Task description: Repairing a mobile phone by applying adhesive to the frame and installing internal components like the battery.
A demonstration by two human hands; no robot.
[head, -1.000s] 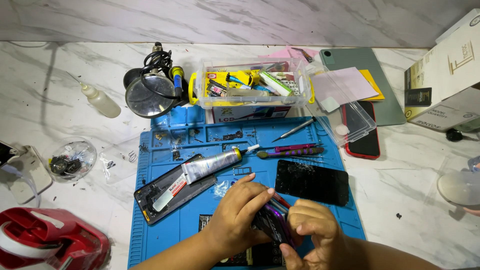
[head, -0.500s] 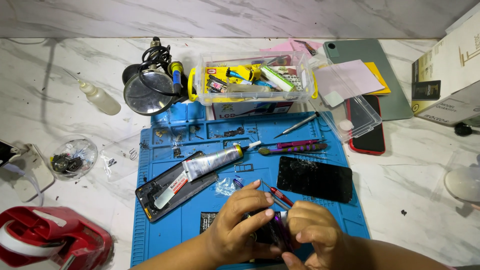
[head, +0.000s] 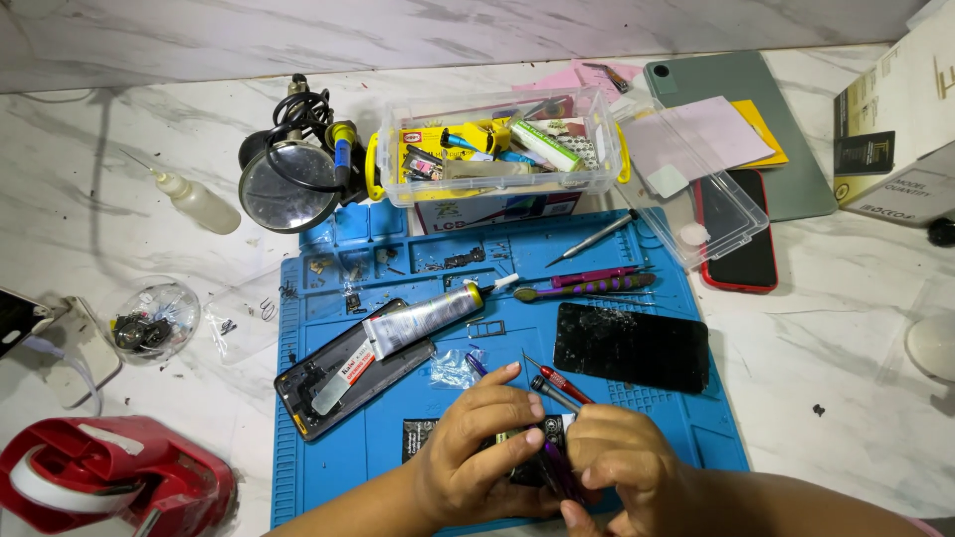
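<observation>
Blue silicone covers the middle of the marble table point(head: 149, 129): a work mat point(head: 398, 447) on which most of the clutter lies. At its near edge we see both hands close together over a small dark phone part point(head: 532, 455). The left hand point(head: 477, 452) grips the part from the left, thumb underneath and fingers curled over the top. The right hand point(head: 622, 467) closes around its right end, fingers bent inward, and seems to hold a thin purple tool point(head: 557, 475) against it; what kind of tool we cannot tell.

Just beyond the hands, two small screwdrivers point(head: 559, 386), one with a red grip, lie touching each other on the mat. To their right rests a cracked black phone screen point(head: 631, 347), lying flat. To the left lies an opened phone body point(head: 348, 370), tilted, with a silver glue tube point(head: 423, 320) resting partly across it. A crumpled clear wrapper point(head: 454, 368) sits between the phone body and the hands.

Farther off, at the far edge of the mat, stands a clear plastic box point(head: 497, 149) full of tools and tubes, its lid point(head: 696, 189) lying off to the right, overlapping a red-edged phone point(head: 741, 239). A round magnifier point(head: 288, 187) sits left of the box, and a red tape dispenser point(head: 109, 482) occupies the near left corner.
</observation>
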